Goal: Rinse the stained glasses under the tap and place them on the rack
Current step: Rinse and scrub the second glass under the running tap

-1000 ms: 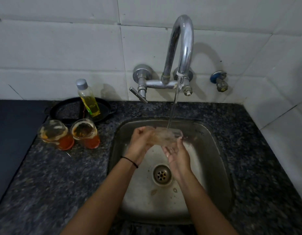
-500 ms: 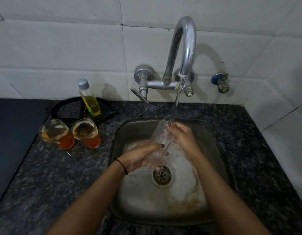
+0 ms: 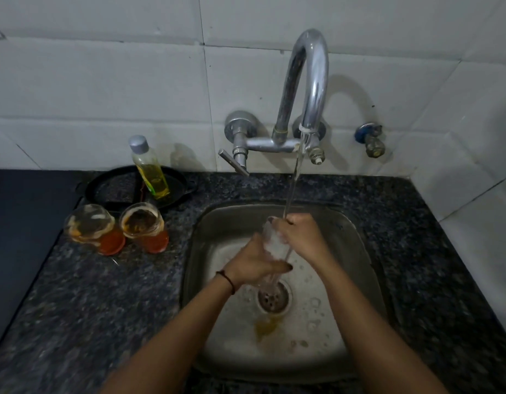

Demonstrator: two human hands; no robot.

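Gripping glass (image 3: 274, 248) low, left hand (image 3: 254, 263); right hand (image 3: 297, 234) seemingly clasps rim under tap (image 3: 308, 89) stream, over sink (image 3: 357, 240).

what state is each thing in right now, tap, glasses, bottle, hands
tap: running, stream lands at the right hand
glass: clear, tilted, held over the sink
left hand: grips its lower part
right hand: grips its top
two stained glasses: waiting on the counter
bottle: capped, upright
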